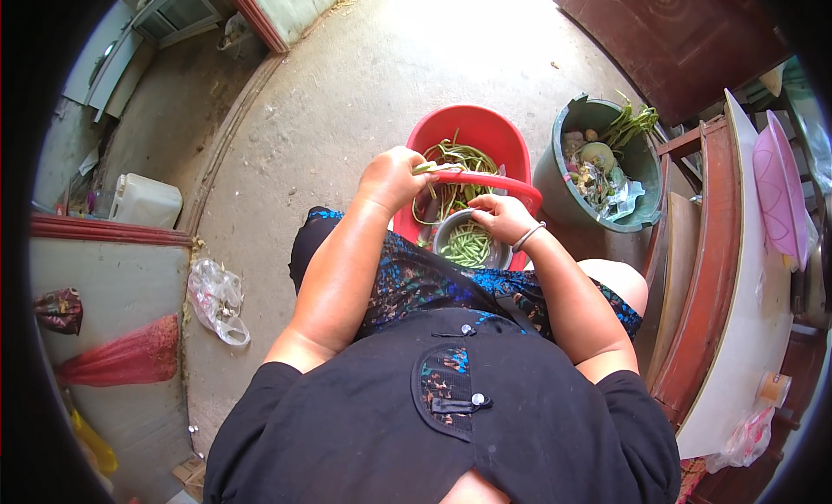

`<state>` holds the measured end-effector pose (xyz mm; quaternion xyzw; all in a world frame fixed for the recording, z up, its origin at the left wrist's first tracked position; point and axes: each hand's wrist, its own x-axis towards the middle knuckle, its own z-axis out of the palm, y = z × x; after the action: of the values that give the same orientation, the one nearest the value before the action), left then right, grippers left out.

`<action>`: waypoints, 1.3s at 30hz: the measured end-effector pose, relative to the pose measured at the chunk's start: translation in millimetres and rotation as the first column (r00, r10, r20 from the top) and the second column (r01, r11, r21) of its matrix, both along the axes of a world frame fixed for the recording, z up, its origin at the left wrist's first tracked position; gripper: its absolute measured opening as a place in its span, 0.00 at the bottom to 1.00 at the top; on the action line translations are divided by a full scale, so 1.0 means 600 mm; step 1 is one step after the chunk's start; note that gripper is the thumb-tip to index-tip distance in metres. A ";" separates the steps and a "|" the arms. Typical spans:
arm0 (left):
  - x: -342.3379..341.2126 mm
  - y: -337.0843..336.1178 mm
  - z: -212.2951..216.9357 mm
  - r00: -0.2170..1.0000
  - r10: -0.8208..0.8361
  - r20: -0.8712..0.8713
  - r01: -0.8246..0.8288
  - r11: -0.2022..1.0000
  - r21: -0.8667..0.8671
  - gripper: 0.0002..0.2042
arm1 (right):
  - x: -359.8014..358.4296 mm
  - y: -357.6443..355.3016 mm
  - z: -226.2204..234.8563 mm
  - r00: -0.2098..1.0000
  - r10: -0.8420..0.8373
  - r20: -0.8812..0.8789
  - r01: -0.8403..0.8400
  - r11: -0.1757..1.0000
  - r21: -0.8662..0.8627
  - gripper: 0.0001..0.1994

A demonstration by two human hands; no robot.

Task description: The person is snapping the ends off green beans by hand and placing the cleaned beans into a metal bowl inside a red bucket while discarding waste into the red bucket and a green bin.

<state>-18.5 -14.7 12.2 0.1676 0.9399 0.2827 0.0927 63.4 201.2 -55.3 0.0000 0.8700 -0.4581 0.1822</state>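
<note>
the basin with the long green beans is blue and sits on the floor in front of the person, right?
Not quite: the basin holding the long green beans is red, not blue, as the head view shows. It does sit on the floor in front of the person.

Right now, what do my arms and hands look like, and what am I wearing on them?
Both forearms are bare. Short black sleeves end at the upper arms. The right wrist carries a thin grey bangle. The left hand and right hand wear no gloves; any rings are too small to tell.
</note>
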 end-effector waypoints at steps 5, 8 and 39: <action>-0.001 -0.003 -0.007 0.996 -0.092 -0.013 0.093 0.983 0.159 0.16 | -0.006 0.000 -0.031 0.925 -0.319 -0.205 0.240 0.910 -0.338 0.13; 0.002 -0.008 -0.003 0.985 -0.169 0.015 0.160 0.956 0.245 0.15 | -0.006 -0.012 0.011 0.840 -0.336 -0.427 0.307 0.942 -0.138 0.15; 0.013 0.006 -0.013 0.925 -0.348 0.153 0.333 0.936 0.112 0.10 | 0.003 -0.018 0.044 0.906 -0.419 0.054 0.322 0.603 -0.730 0.04</action>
<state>-10.5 -11.3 4.5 0.3073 0.8724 0.3146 0.2132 65.4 190.1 -28.9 0.0804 0.6078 -0.7899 0.0142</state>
